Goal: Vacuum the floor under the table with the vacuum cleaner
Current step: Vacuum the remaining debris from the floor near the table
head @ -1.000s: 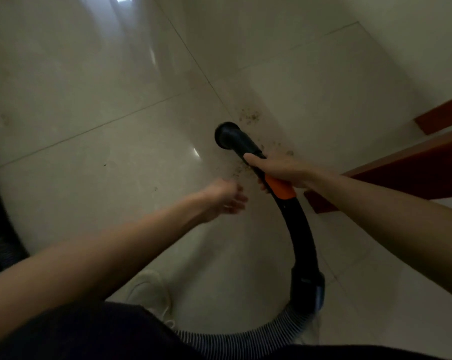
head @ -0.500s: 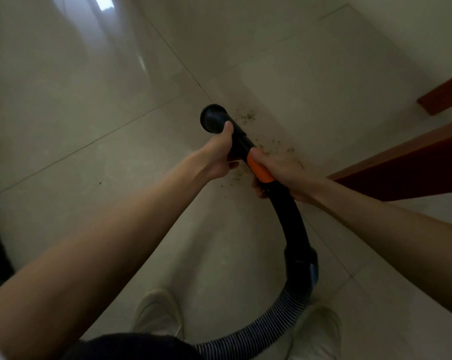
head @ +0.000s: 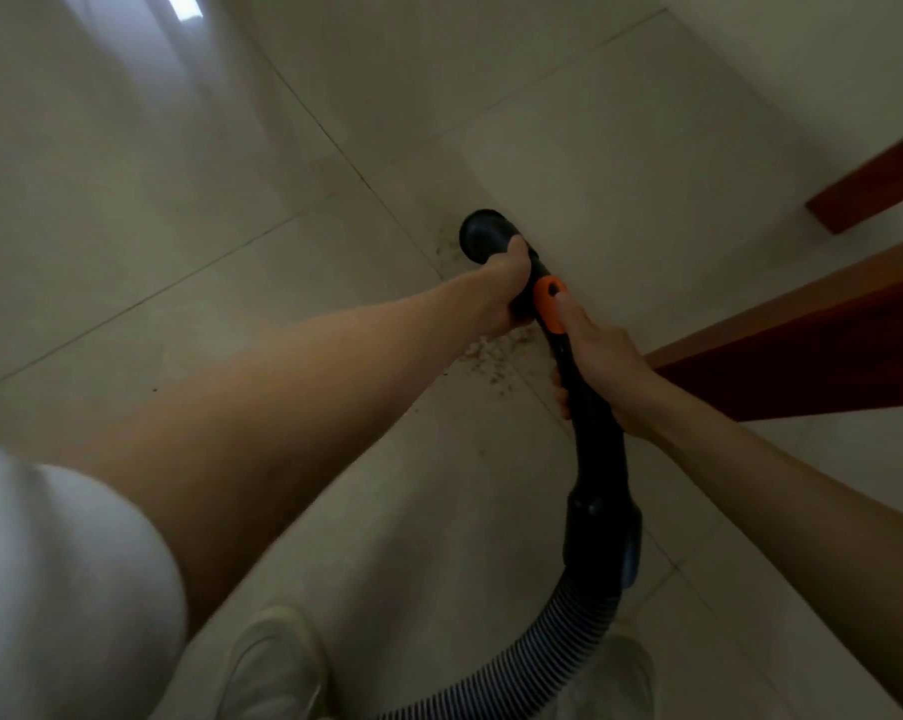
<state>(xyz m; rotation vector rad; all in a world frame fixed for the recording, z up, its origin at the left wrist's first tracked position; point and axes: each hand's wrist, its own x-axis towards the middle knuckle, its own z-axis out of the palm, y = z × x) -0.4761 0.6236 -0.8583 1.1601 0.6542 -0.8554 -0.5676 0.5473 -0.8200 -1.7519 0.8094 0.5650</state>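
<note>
I hold a black vacuum wand [head: 597,449] with an orange slider [head: 550,301] over pale floor tiles. My left hand [head: 506,288] grips the wand just behind its round open mouth [head: 483,236]. My right hand [head: 600,361] grips the curved handle below the orange part, thumb lying along it. A ribbed grey hose [head: 537,667] runs from the handle down to the bottom edge. Brown crumbs [head: 486,363] lie scattered on the floor beneath the wand, between my hands.
Red-brown wooden table parts [head: 802,356] stand on the right, with a second wooden piece [head: 870,194] farther back. My light shoes [head: 278,662] are at the bottom. A white sleeve [head: 60,589] fills the lower left corner.
My left hand reached forward from empty air and took hold of the wand near its mouth. My right hand slid back down the handle, uncovering the orange slider. The view shifted.
</note>
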